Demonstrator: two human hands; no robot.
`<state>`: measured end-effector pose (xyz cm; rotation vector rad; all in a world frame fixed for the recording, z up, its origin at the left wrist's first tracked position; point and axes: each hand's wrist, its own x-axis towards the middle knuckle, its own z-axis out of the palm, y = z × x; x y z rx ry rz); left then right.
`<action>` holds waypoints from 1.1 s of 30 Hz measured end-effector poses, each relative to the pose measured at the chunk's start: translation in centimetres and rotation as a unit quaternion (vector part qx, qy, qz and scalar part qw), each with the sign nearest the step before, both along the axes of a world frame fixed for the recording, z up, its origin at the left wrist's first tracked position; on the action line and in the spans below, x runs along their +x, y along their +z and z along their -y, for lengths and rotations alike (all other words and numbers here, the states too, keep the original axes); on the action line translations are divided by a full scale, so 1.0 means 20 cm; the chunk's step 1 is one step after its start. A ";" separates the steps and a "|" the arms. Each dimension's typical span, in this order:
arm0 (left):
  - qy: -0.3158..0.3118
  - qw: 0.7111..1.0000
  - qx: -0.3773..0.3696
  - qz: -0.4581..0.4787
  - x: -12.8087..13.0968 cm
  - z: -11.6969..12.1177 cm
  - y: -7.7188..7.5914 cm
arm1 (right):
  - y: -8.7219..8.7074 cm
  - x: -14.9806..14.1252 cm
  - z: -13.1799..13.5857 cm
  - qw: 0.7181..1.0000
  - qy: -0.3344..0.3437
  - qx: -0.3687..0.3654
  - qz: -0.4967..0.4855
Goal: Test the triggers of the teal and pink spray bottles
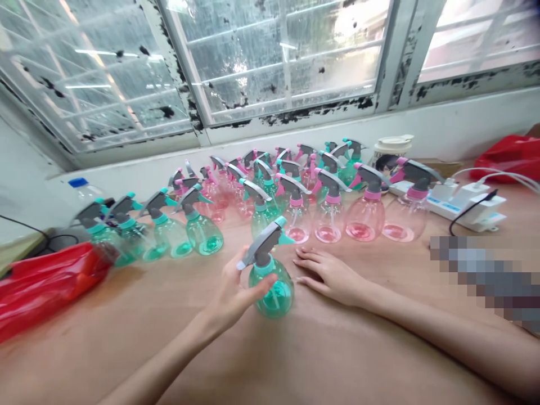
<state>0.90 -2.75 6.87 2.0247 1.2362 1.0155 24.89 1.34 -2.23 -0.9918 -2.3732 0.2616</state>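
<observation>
The green bottle (pixel 282 297) is grasped in the left hand (pixel 236 295), thumb across its front, before rows of other bottles (pixel 365 222), while the right hand (pixel 335 277) lies flat, released, on the table (pixel 329 360) just beside it.

Left grip (pixel 237 289) holds a green spray bottle (pixel 280 293).

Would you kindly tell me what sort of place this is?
Perhaps an indoor workroom: many translucent pink and green spray bottles stand grouped on a brown tabletop beside large glass windows.
</observation>
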 end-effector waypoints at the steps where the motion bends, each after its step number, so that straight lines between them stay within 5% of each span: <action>1: 0.006 1.000 0.000 -0.006 -0.02 0.01 0.00 | 0.00 0.00 0.00 1.000 0.001 0.000 0.001; 8: 0.117 0.986 0.054 -0.107 -0.20 0.02 0.04 | -0.01 0.00 0.00 1.000 0.000 0.003 0.023; 14: 0.230 0.962 0.054 -0.137 -0.38 -0.12 0.11 | -0.03 0.00 -0.01 1.000 0.002 0.000 0.020; 23: 0.243 0.959 0.068 -0.132 -0.38 -0.39 0.07 | -0.06 0.01 -0.01 0.999 -0.012 -0.027 0.020; 33: 0.217 0.965 0.091 -0.116 -0.36 -0.54 0.05 | -0.05 0.01 0.00 0.998 -0.024 -0.044 0.035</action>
